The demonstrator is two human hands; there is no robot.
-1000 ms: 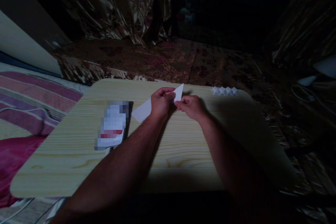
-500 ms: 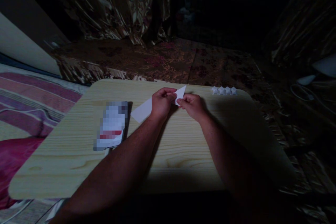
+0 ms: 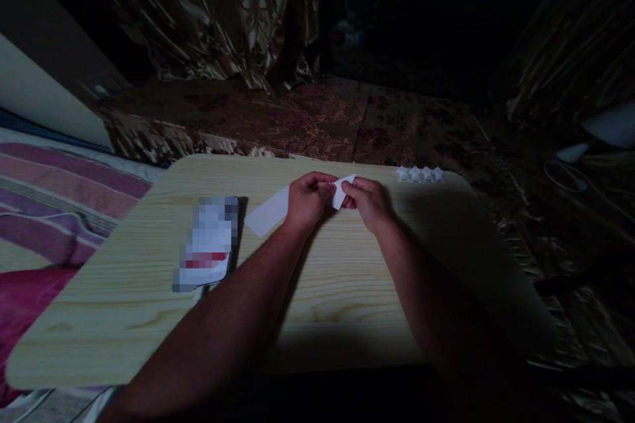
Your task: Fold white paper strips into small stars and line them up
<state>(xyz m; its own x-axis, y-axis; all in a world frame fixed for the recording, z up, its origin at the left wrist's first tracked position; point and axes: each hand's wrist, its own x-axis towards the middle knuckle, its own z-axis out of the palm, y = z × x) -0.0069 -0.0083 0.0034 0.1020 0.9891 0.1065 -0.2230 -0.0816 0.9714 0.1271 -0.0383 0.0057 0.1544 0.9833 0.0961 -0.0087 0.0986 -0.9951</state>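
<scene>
A long white paper strip (image 3: 268,210) is held over the middle of a light wooden table (image 3: 317,304). My left hand (image 3: 306,200) pinches the strip near its right part, fingers curled over it. My right hand (image 3: 368,201) pinches the strip's right end, which is bent over into a short flap between the two hands. The strip's free left end sticks out to the left of my left hand, close to the tabletop.
Several small white folded paper stars (image 3: 419,174) sit in a row at the table's far right edge. A blurred white and red packet (image 3: 207,252) lies left of centre. Striped bedding (image 3: 44,192) lies at the left, dark patterned fabric (image 3: 317,115) beyond.
The strip's pointed right end, which stuck up before, is now bent down between my hands. My right hand has closed in towards my left. The view has shifted slightly.
</scene>
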